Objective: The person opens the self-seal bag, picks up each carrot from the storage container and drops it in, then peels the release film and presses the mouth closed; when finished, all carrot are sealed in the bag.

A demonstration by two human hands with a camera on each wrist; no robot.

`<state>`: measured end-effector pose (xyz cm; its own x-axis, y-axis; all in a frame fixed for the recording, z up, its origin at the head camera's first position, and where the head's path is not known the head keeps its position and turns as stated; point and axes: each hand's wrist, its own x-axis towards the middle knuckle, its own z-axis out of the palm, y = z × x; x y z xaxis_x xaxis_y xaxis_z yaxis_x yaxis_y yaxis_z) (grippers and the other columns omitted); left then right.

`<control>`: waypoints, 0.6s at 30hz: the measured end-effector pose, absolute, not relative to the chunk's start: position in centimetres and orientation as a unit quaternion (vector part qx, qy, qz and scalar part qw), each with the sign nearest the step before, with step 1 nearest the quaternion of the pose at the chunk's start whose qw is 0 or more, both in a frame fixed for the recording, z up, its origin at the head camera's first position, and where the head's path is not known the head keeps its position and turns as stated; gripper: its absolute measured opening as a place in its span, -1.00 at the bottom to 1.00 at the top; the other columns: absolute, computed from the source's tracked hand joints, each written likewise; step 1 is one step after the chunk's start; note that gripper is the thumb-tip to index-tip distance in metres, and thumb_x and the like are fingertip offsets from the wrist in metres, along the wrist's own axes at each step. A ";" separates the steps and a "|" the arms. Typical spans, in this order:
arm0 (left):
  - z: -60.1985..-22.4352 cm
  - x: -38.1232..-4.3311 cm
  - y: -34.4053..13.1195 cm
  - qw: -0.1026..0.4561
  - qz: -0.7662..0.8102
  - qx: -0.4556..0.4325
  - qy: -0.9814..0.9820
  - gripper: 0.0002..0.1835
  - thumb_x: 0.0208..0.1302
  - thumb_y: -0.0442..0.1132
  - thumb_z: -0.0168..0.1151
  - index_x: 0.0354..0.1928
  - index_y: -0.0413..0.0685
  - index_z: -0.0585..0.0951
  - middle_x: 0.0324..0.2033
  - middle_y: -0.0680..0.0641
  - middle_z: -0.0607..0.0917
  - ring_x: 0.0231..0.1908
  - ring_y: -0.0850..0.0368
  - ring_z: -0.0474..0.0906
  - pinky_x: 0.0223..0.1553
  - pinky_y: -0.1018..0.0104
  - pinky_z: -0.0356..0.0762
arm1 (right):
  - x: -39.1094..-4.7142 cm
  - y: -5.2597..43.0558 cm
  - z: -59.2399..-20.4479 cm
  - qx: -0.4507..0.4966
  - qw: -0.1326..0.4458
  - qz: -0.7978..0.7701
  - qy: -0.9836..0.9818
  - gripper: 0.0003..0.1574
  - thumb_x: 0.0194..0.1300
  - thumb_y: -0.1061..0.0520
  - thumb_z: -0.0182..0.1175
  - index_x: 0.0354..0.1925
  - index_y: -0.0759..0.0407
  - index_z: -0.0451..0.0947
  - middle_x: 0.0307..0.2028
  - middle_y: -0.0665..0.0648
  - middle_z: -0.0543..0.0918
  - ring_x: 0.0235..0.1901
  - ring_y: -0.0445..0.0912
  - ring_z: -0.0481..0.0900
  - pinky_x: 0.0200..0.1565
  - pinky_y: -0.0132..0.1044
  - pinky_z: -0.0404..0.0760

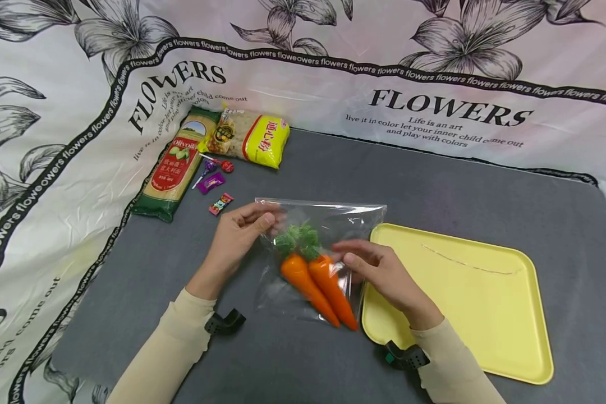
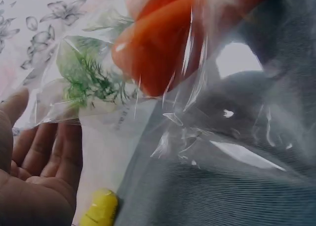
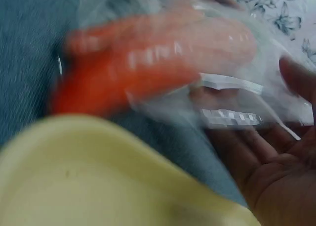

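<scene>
A clear plastic bag (image 1: 343,219) with two orange carrots (image 1: 303,280) in it, their leafy green tops (image 1: 298,238) toward the bag's upper edge, is between the hands. My left hand (image 1: 242,227) pinches the bag's upper left corner between thumb and fingers. At the bag's right side my right hand (image 1: 384,275) holds the plastic, thumb in front and fingers behind it. In the right wrist view the carrots (image 3: 133,63) look blurred through the film, close to the yellow tray's rim (image 3: 79,124).
The yellow tray (image 1: 464,320) lies at the right, with a thin pale line across it. At the back left are a pasta packet (image 1: 177,163), a yellow-ended noodle bag (image 1: 247,137), lollipops (image 1: 226,166) and wrapped candies (image 1: 221,204) on the grey tabletop (image 1: 308,174).
</scene>
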<state>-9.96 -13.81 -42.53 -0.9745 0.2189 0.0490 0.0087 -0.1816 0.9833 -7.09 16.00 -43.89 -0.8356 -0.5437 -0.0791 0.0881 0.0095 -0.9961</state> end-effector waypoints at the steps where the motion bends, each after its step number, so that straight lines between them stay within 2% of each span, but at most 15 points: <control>1: -42.7 -9.9 -13.9 0.079 0.767 0.090 0.630 -0.63 0.31 -0.25 0.18 0.10 -0.31 0.53 -0.08 -0.23 0.66 -0.15 -0.07 0.64 -0.11 0.12 0.59 | -7.0 16.0 -43.8 -0.166 0.225 -0.691 0.667 -0.63 0.42 0.21 0.02 0.14 0.29 0.46 -0.05 0.30 0.61 -0.18 0.19 0.62 -0.21 0.02 0.64; 5: -43.6 -9.2 -14.2 0.164 0.750 0.089 0.634 -0.58 0.33 -0.25 0.16 0.19 -0.24 0.47 0.04 -0.23 0.59 0.02 -0.09 0.55 0.03 0.08 0.51 | -7.1 16.3 -43.5 -0.150 0.203 -0.753 0.608 -0.68 0.43 0.30 -0.04 0.07 0.44 0.45 -0.10 0.36 0.60 -0.19 0.25 0.61 -0.22 0.14 0.60; 8: -44.2 -8.6 -14.3 0.216 0.701 0.094 0.673 -0.64 0.32 -0.21 0.18 0.12 -0.17 0.54 -0.02 -0.17 0.64 -0.06 -0.04 0.60 -0.06 0.14 0.57 | -7.3 16.7 -43.4 -0.132 0.196 -0.782 0.577 -0.69 0.44 0.31 -0.09 0.04 0.43 0.46 -0.11 0.30 0.61 -0.19 0.15 0.62 -0.23 0.16 0.59; 13: -44.3 -8.1 -13.8 0.198 0.693 0.060 0.691 -0.71 0.26 -0.17 0.25 -0.10 -0.24 0.62 -0.28 -0.22 0.69 -0.34 -0.05 0.67 -0.31 0.10 0.65 | -7.7 17.4 -43.4 -0.100 0.183 -0.792 0.574 -0.68 0.46 0.27 -0.09 0.05 0.45 0.43 -0.15 0.23 0.64 -0.21 0.05 0.65 -0.27 0.09 0.61; 18: -43.6 -7.7 -13.9 0.216 0.672 0.068 0.705 -0.70 0.25 -0.17 0.27 -0.04 -0.18 0.61 -0.29 -0.22 0.68 -0.36 -0.04 0.64 -0.35 0.21 0.64 | -7.8 17.5 -43.2 -0.090 0.172 -0.798 0.571 -0.67 0.45 0.26 -0.07 0.05 0.46 0.42 -0.17 0.22 0.65 -0.22 0.06 0.66 -0.28 0.08 0.61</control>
